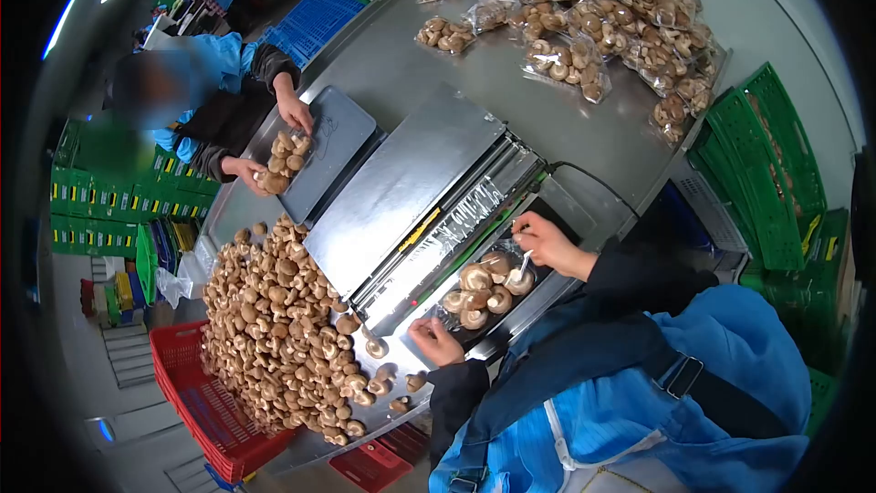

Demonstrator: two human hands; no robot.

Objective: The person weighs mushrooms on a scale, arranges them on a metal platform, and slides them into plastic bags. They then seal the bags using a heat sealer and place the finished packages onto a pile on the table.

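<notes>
In the head view, a steel table [392, 64] runs through a packing room. Green crates [766, 164] stand along one side, a red crate [205, 402] along the other, and blue crates [315, 18] beyond. On the table are a film wrapping machine [401, 187], a heap of loose mushrooms [274, 329] and a pile of wrapped packs [602, 18].

The tray of mushrooms [482, 290] sits on the machine's dark bed, between the person's hands. The right hand [546, 242] has its grip pinched on the clear film [474, 224] at one side of the tray. The left hand [436, 342] lies at the opposite edge with curled fingers; I cannot tell whether its grip holds anything.

Across the table, a co-worker's hands touch another tray [283, 160] on a grey plate [338, 141].

The view's dark rim cuts off the crates, and the person's blue jacket [639, 402] hides the table's near end
</notes>
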